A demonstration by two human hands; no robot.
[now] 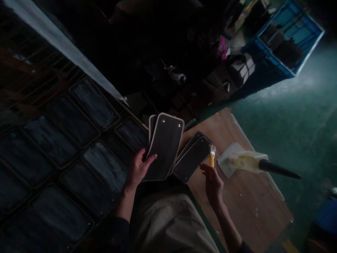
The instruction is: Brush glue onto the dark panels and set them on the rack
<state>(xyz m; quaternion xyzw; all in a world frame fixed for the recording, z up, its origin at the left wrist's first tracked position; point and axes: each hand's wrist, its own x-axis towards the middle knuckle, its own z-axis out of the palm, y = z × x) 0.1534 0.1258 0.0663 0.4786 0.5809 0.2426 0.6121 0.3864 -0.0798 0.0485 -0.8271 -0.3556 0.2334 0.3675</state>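
Note:
My left hand (138, 168) is closed on a stack of dark rectangular panels (164, 146) with pale rims, held up over my lap. More of the same panels (192, 158) lie fanned on the corner of a wooden board (237, 196). My right hand (213, 182) grips a small brush with a yellow handle (212, 158), bristles up, beside those panels.
Several dark panels (79, 147) lie in rows on a rack at the left. A pale glue container with a black spout (252, 162) rests on a white sheet on the board. A blue crate (286, 38) and dark clutter stand at the back on green floor.

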